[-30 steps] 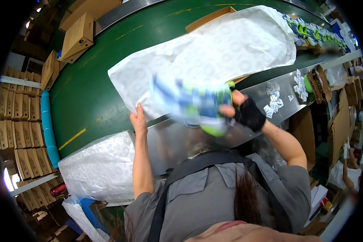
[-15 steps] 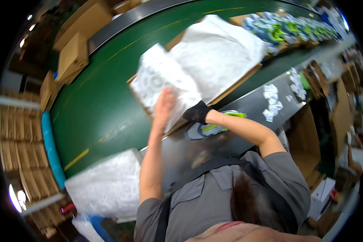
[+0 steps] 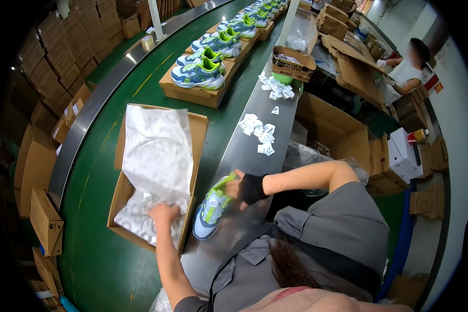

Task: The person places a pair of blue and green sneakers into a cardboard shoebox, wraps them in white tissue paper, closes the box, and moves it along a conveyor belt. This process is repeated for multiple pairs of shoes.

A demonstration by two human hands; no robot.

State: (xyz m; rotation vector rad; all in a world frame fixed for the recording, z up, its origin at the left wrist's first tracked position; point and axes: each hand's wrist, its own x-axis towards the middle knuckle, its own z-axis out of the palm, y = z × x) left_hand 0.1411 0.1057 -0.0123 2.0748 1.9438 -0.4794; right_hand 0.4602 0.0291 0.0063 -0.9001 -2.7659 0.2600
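Note:
A shoe box [image 3: 120,196] stands with its lid raised, lined with patterned white tissue paper [image 3: 158,143]. My left hand [image 3: 165,212] presses down on the tissue in the near part of the box, its fingers apart and partly sunk in the paper. Beside the box, on the metal ledge, a light blue and lime green sneaker [image 3: 212,207] points its toe toward me. The fingers of my right hand [image 3: 236,187], which has a black wrist cover, are closed on its heel collar.
Pairs of matching sneakers [image 3: 203,70] stand on closed shoe boxes [image 3: 192,93] along the green conveyor belt [image 3: 93,208]. Small white packets [image 3: 257,132] lie scattered on the metal ledge [image 3: 247,161]. Large cartons [image 3: 333,119] and another person [image 3: 408,73] are on the right.
My view has turned toward the right. My right hand has left the tissue and taken the sneaker's heel. The tissue flap, raised before, lies lower in the box under my left hand.

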